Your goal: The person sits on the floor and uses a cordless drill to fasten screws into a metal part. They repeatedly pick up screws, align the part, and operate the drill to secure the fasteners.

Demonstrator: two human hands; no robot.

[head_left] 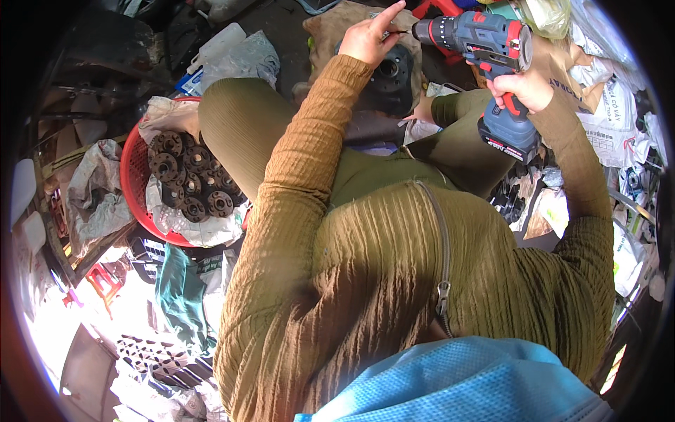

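Observation:
My right hand (524,90) is closed round the handle of a blue-grey cordless drill (478,34) with red trim. The drill lies level, its chuck pointing left and its battery low toward my lap. At the thin dark bit (402,32) is my left hand (367,41), index finger stretched out and the thumb and other fingers bent in by the tip. Whatever those fingers pinch is too small or hidden to make out. Just below the left hand, a dark part with a round hole (397,84) rests on brown cloth (330,32).
A red plastic basket (130,186) left of my knee holds several dark round metal flanges (190,172). Clear plastic bags (246,60) lie beyond it. White and brown packaging (608,119) crowds the right side. A green cloth (179,295) and a red stool-like frame (105,285) are at lower left.

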